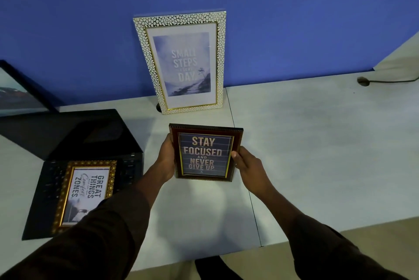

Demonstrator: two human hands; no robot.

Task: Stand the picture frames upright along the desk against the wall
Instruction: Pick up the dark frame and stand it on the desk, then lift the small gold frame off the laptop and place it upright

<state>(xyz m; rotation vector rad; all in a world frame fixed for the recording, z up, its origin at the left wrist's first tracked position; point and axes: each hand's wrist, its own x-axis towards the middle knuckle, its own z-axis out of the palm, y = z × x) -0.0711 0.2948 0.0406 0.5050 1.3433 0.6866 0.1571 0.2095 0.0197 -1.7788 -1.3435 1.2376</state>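
Observation:
A small dark red frame (205, 154) reading "Stay focused and never give up" is held upright above the middle of the desk (306, 155). My left hand (166, 159) grips its left edge and my right hand (246, 163) grips its right edge. Behind it a taller white-and-gold pebbled frame (181, 62) stands leaning against the blue wall (90, 19). A gold-bordered frame (85, 193) reading "Great things" lies flat, turned sideways, on a black laptop at the left.
The open black laptop (68, 141) takes up the desk's left side. A large black-framed picture (20, 91) leans at the far left. A cable hole with a cord (364, 80) sits at the back right. A seam (240, 155) divides the desk.

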